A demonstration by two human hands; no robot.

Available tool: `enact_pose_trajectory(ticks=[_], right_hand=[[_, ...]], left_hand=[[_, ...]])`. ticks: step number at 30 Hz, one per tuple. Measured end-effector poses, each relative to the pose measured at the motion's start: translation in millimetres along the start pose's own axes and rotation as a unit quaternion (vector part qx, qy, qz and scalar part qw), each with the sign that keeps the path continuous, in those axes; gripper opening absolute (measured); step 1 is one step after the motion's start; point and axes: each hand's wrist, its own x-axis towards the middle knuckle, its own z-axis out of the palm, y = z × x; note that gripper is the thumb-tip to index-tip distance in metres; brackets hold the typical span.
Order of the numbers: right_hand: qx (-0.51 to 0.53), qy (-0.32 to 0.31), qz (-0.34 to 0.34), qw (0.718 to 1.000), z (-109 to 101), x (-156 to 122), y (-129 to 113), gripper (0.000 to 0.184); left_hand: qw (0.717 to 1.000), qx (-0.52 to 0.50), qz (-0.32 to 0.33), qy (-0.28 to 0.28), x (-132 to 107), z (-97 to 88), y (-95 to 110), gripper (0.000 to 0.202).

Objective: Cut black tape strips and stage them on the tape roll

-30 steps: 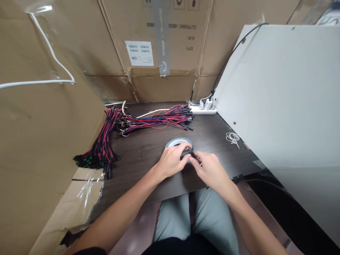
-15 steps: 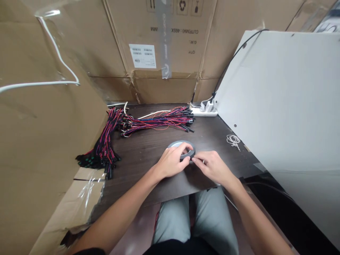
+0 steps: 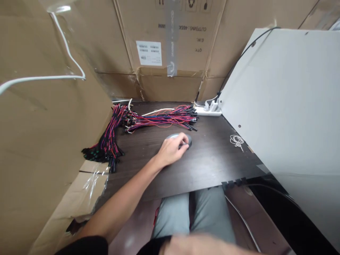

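My left hand lies on a grey roll of tape in the middle of the dark wooden board, fingers curled over the roll's rim. My right hand is a blur at the bottom edge of the view, near my lap, and its fingers cannot be made out. Behind the roll lies a bundle of red, blue and black wires. A second bundle with black connectors hangs over the board's left edge.
Cardboard boxes wall in the back and left side. A white panel stands at the right, with a white power strip at its foot. A small coil of white wire lies on the board.
My right hand has left the tape roll and pulled back to the bottom of the view. My left hand has pushed the roll slightly farther away. The camera has shifted a little.
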Motion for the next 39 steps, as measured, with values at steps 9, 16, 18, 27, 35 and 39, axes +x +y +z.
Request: enact_pose_trajectory(ticks=[9,16,18,27,35,39], right_hand=[[0.269,0.160,0.398,0.862,51,-83,-1,0.035],[0.405,0.352,0.522,0.663,103,-114,25,0.041],[0.418,0.365,0.522,0.648,101,-110,30,0.042],[0.470,0.405,0.521,0.587,95,-98,35,0.041],[0.484,0.410,0.524,0.569,96,-99,39,0.041],[0.484,0.408,0.523,0.571,95,-97,39,0.041]], left_hand=[[0.994,0.063,0.032,-0.080,-1,5.3,-9,0.017],[0.994,0.060,0.018,-0.086,2,6.7,-9,0.016],[0.994,0.061,0.011,-0.090,2,6.6,-8,0.016],[0.993,0.059,0.007,-0.098,3,5.5,-7,0.017],[0.994,0.060,0.007,-0.095,3,5.6,-6,0.016],[0.994,0.055,0.007,-0.094,4,5.8,-6,0.015]])
